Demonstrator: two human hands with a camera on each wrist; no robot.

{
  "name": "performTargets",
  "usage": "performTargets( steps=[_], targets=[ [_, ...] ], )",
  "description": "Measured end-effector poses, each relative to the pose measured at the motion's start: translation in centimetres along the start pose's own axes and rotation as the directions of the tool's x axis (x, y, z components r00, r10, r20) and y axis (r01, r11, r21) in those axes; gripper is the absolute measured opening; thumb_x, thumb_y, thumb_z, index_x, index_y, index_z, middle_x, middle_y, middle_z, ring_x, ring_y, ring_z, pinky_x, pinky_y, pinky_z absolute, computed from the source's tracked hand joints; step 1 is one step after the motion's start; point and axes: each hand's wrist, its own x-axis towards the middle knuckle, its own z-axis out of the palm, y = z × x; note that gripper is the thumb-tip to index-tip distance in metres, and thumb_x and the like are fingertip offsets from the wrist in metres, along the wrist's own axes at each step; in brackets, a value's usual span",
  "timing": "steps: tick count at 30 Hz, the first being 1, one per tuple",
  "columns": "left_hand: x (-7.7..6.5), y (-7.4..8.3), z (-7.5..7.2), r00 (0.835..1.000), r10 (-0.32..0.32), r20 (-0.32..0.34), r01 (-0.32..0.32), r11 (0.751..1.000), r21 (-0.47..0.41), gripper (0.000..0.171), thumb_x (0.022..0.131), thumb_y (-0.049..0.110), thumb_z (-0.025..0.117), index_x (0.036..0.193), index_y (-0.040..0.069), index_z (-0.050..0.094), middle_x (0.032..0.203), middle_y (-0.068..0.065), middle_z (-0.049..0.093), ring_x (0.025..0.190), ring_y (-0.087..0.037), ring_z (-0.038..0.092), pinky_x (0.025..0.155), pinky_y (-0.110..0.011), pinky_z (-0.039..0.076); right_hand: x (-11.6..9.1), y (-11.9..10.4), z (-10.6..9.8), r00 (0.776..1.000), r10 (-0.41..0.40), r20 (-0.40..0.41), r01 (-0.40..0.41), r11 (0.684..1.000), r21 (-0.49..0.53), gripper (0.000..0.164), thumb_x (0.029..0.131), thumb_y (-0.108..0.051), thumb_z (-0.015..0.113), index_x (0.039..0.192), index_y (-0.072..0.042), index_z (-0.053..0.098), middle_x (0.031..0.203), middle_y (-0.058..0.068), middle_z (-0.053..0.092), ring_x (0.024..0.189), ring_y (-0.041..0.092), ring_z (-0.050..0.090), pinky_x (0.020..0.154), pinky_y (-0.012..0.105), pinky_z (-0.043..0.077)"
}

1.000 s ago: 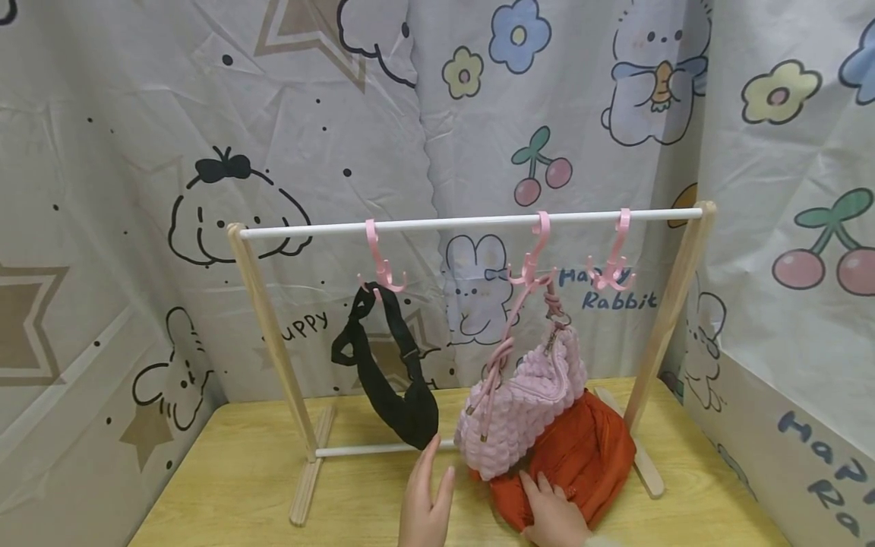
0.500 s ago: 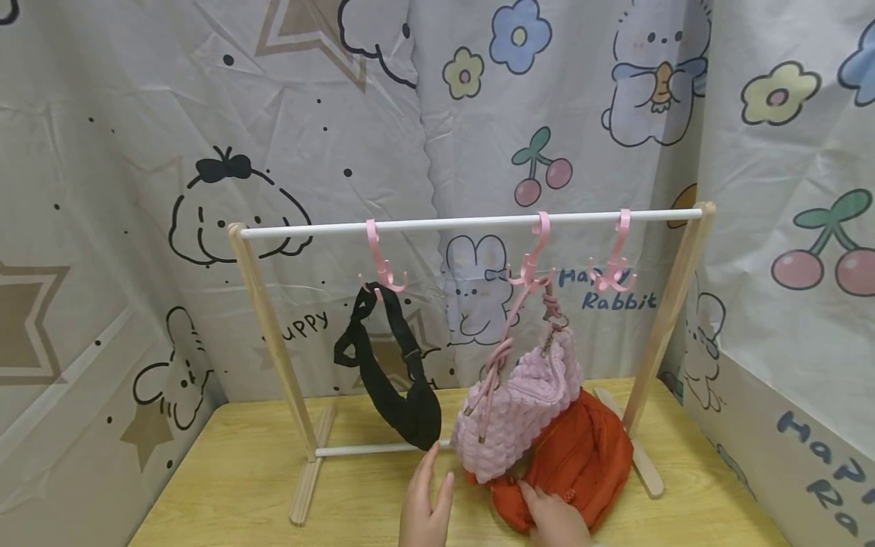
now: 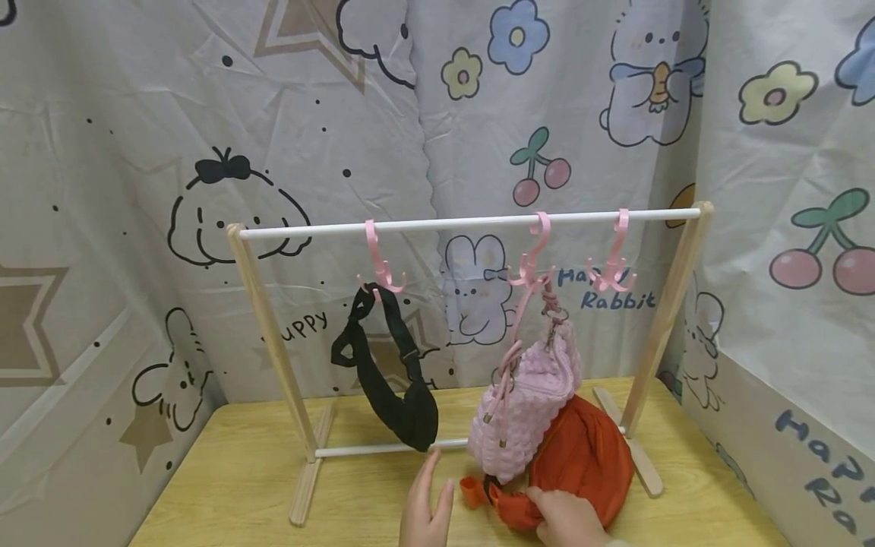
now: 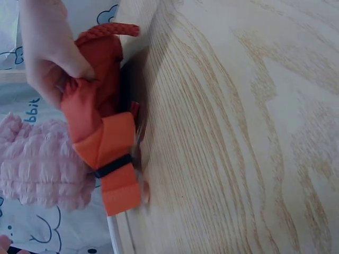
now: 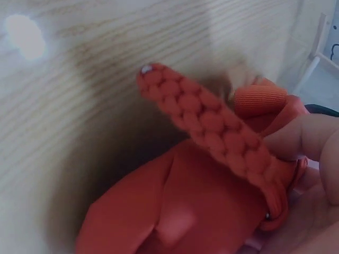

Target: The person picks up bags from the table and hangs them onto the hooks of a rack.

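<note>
An orange-red fabric bag [image 3: 593,456] lies on the table below the rack's right half. My right hand [image 3: 573,519] pinches its cloth near the end where a webbing strap [image 4: 119,174] with a black slider begins. A braided red tab [image 5: 206,119] sticks out beside those fingers in the right wrist view. My left hand [image 3: 425,510] is held with straight fingers in front of the rack, its fingertips just below a black sling bag [image 3: 413,410], and holds nothing. Against the red bag hangs a pink puffy bag [image 3: 514,433], partly covering it.
A wooden rack with a white top rod [image 3: 451,223] stands on the yellow table [image 3: 225,486]. Three pink hooks hang from the rod. The black and pink bags hang on two; the right hook [image 3: 618,258] carries nothing. Patterned curtain [image 3: 383,152] encloses the back and sides.
My right hand has moved slightly right and now grips the red bag's cloth, with its strap end showing at left. The pink bag has swung a little right. My left hand stays nearly still.
</note>
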Motion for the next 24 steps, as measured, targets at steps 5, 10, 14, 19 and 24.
performTargets(
  steps=[5, 10, 14, 19, 24],
  targets=[
    [-0.4, -0.4, 0.0, 1.0, 0.005, 0.01, -0.005, 1.0, 0.009, 0.043, 0.099, 0.01, 0.06, 0.136, -0.01, 0.053, 0.137, -0.03, 0.056, 0.126, -0.05, 0.052, 0.101, -0.064, 0.042, -0.4, -0.3, -1.1, 0.996, -0.037, -0.077, 0.036, 0.999, -0.014, 0.036, 0.07, 0.002, 0.072, 0.105, -0.007, 0.069, 0.084, 0.006, 0.07, 0.075, 0.029, 0.066, 0.056, 0.05, 0.051],
    [-0.5, -0.7, -0.1, 0.998, -0.018, 0.059, 0.017, 1.0, 0.015, 0.043, 0.098, 0.007, 0.061, 0.136, -0.011, 0.052, 0.137, -0.031, 0.055, 0.126, -0.05, 0.051, 0.101, -0.063, 0.043, -0.7, -0.8, -2.6, 0.993, -0.061, -0.1, 0.059, 0.998, -0.025, 0.027, 0.071, -0.001, 0.072, 0.095, -0.01, 0.067, 0.077, 0.003, 0.065, 0.072, 0.028, 0.064, 0.052, 0.048, 0.048],
    [-0.4, -0.9, -0.1, 0.996, -0.038, 0.086, 0.037, 0.999, 0.013, 0.042, 0.097, 0.006, 0.061, 0.135, -0.011, 0.052, 0.136, -0.032, 0.055, 0.125, -0.051, 0.051, 0.1, -0.064, 0.043, -0.9, -1.2, -3.8, 0.992, -0.071, -0.107, 0.069, 0.997, -0.025, 0.022, 0.072, -0.001, 0.071, 0.091, -0.011, 0.066, 0.078, 0.004, 0.066, 0.074, 0.029, 0.065, 0.052, 0.05, 0.048],
    [-0.4, -1.1, 0.0, 0.993, -0.055, 0.107, 0.054, 0.999, 0.005, 0.043, 0.095, 0.005, 0.062, 0.134, -0.011, 0.053, 0.136, -0.031, 0.055, 0.126, -0.051, 0.051, 0.101, -0.064, 0.043, -1.0, -1.7, -4.9, 0.99, -0.069, -0.125, 0.062, 0.996, -0.062, 0.019, 0.073, -0.001, 0.07, 0.086, -0.013, 0.066, 0.08, 0.002, 0.066, 0.074, 0.03, 0.064, 0.052, 0.049, 0.047],
    [-0.5, -1.3, 0.0, 0.987, -0.081, 0.139, 0.082, 0.997, -0.006, 0.044, 0.096, 0.006, 0.061, 0.135, -0.011, 0.052, 0.137, -0.033, 0.053, 0.126, -0.053, 0.049, 0.1, -0.066, 0.042, -1.2, -2.1, -6.1, 0.981, -0.067, -0.18, 0.044, 0.99, -0.132, 0.017, 0.075, 0.0, 0.069, 0.081, -0.016, 0.065, 0.079, 0.0, 0.065, 0.074, 0.026, 0.062, 0.054, 0.048, 0.047]
  ],
)
